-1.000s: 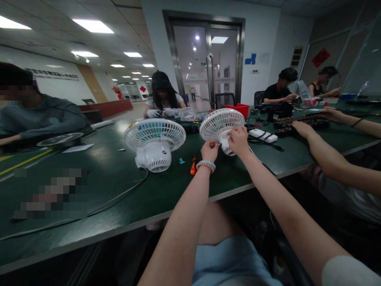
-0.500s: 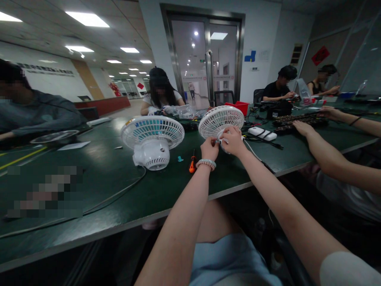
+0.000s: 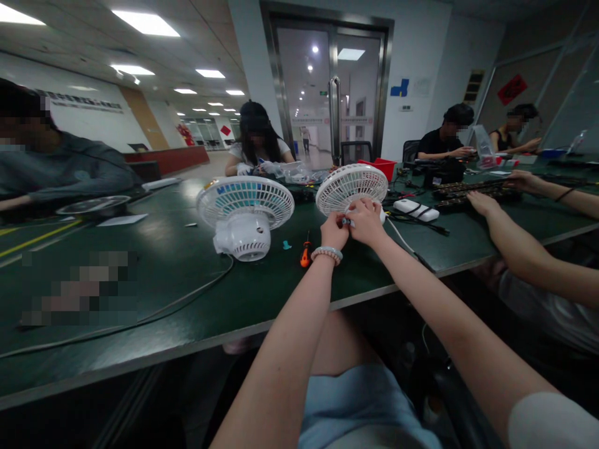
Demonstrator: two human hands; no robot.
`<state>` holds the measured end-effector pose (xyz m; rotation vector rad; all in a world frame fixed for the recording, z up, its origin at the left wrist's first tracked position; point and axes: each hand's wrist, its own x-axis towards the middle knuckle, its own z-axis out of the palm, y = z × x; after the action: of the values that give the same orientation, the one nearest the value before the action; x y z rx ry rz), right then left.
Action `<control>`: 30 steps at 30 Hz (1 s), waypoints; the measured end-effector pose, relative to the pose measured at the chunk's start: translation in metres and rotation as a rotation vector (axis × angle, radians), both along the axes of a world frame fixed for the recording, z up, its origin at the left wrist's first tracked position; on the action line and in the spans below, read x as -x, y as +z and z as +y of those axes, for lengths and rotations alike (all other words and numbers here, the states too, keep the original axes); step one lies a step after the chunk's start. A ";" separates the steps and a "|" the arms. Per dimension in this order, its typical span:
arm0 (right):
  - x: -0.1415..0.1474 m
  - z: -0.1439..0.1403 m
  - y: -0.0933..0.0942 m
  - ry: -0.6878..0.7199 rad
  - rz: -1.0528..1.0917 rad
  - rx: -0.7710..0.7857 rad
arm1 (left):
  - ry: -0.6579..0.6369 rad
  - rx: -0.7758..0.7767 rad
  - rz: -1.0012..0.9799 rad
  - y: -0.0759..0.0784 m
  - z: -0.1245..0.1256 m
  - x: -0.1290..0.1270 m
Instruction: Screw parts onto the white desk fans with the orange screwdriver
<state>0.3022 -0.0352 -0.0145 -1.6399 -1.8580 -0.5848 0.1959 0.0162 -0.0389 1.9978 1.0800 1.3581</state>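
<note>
A white fan [image 3: 352, 187] with a round grille lies on the green table, and both my hands are at its near side. My left hand [image 3: 334, 231], with a beaded bracelet on the wrist, pinches a small grey-blue part [image 3: 346, 221]. From the other side the fingers of my right hand [image 3: 367, 222] close on the same part, in front of the fan's rear. The fan's motor housing is mostly hidden behind my hands. To the left stands a second white fan [image 3: 243, 240], motor housing toward me. Between the fans lie an orange-handled screwdriver [image 3: 306, 255] and a small teal piece [image 3: 287, 245].
A white box with a black cable [image 3: 416, 210] lies right of my hands. Beyond it a co-worker's hands [image 3: 484, 202] touch dark strips [image 3: 472, 190]. A red bin [image 3: 384, 168] and plastic bags [image 3: 294, 171] are behind. A grey cord [image 3: 206, 287] crosses the left side.
The view has shifted slightly, so things sit a little farther right. The small part between my fingertips shows more clearly, and my hands stay close together at the fan.
</note>
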 end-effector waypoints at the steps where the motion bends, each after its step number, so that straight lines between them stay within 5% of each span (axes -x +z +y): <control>1: 0.001 0.001 0.000 -0.003 -0.002 -0.005 | -0.015 0.000 -0.001 -0.001 0.000 0.000; 5: 0.002 0.004 -0.001 -0.017 0.009 -0.032 | 0.023 -0.045 0.126 -0.001 -0.004 0.005; 11: 0.004 0.003 -0.001 -0.029 -0.008 -0.048 | 0.441 -0.029 0.603 0.002 -0.017 0.016; 18: 0.006 0.001 0.001 -0.048 -0.045 -0.025 | 0.366 -0.025 0.828 0.006 -0.014 0.020; 30: 0.009 -0.001 0.002 -0.079 -0.075 -0.003 | 0.398 0.015 0.850 -0.002 -0.014 0.021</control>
<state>0.2935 -0.0365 -0.0123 -1.7179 -1.8510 -0.6910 0.1746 0.0022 -0.0404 2.4999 1.9181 0.6045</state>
